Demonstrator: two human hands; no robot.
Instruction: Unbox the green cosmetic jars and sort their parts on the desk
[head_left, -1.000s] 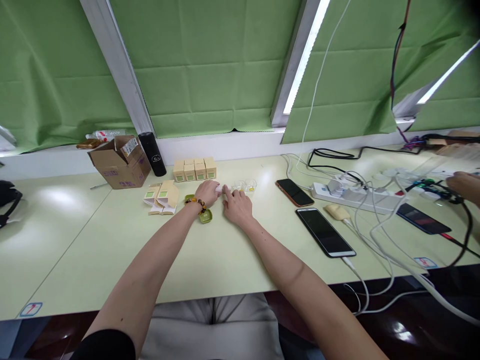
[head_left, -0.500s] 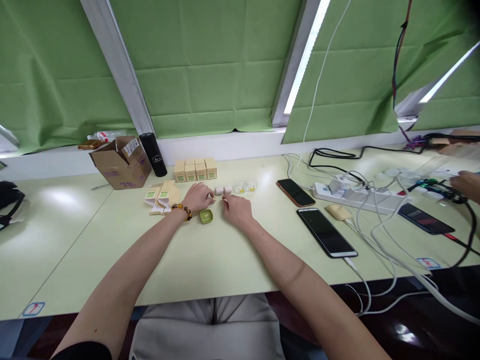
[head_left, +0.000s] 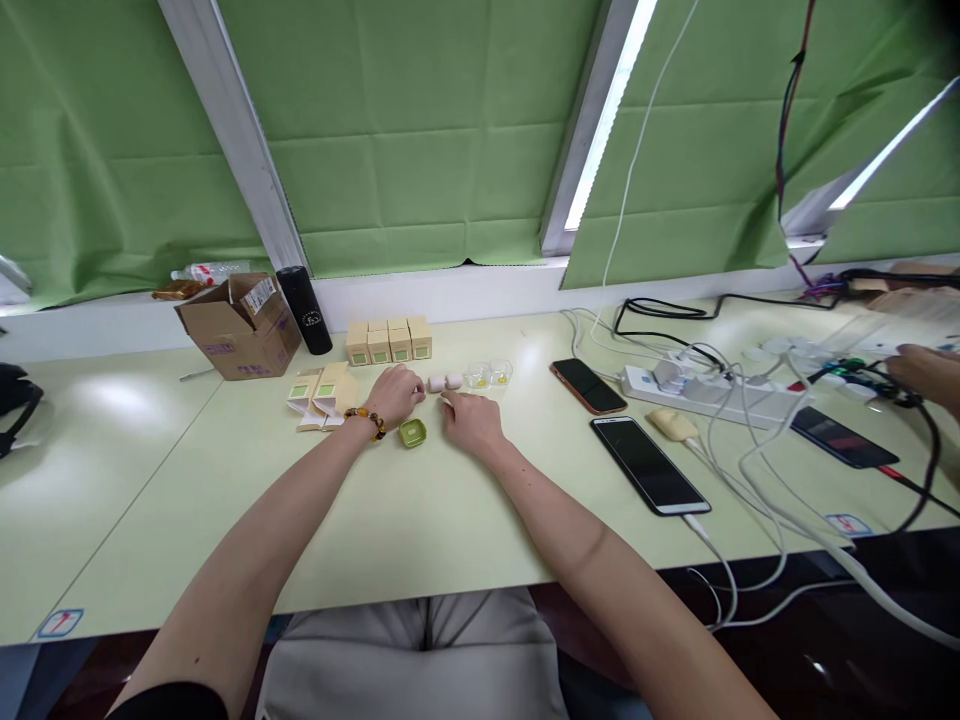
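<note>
The left hand [head_left: 397,396] has drawn leftward off the pale cylinders [head_left: 436,384]; whether it or the right hand [head_left: 474,422] grips anything, I cannot tell. The black bottle [head_left: 303,308] bears illegible lettering.

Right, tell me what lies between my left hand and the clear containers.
In the head view, two small pale pink cylinders lie between your left hand and the clear containers.

Two pale pink cylinders [head_left: 436,384] lie near a green dish [head_left: 413,443].
</note>
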